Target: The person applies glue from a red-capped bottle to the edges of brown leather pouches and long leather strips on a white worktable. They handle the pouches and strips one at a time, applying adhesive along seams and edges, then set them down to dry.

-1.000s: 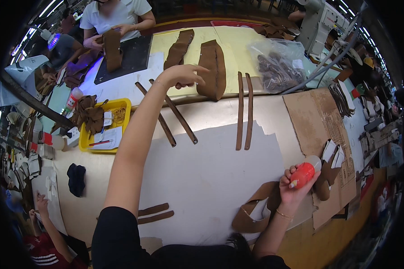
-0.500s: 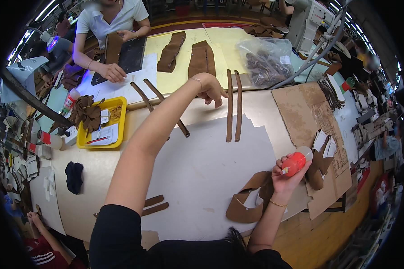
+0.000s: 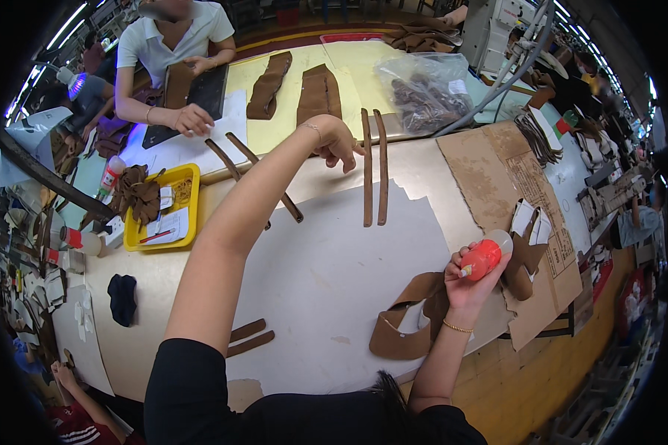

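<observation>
My left hand reaches far over the table, palm down. Its fingers are bent and apart, the tip of one at or very near the left of two long brown strips; whether it touches cannot be made out. Beside that strip lies its parallel partner. In my right hand is a red squeeze bottle with a clear end, held tilted, its nozzle toward the lower left. Just below that hand lies a curved brown shoe upper piece with a white lining. Two slanting strips are partly behind my left forearm.
A yellow tray stands at the left, near a dark cloth piece. Two short strips lie by my left arm. Cardboard carries another upper at right. Across sits a co-worker; a clear bag lies beyond the strips.
The whole view has shifted slightly, moving the table things a little left and up. Both hands keep nearly the same pose, and the bottle stays in my right hand.
</observation>
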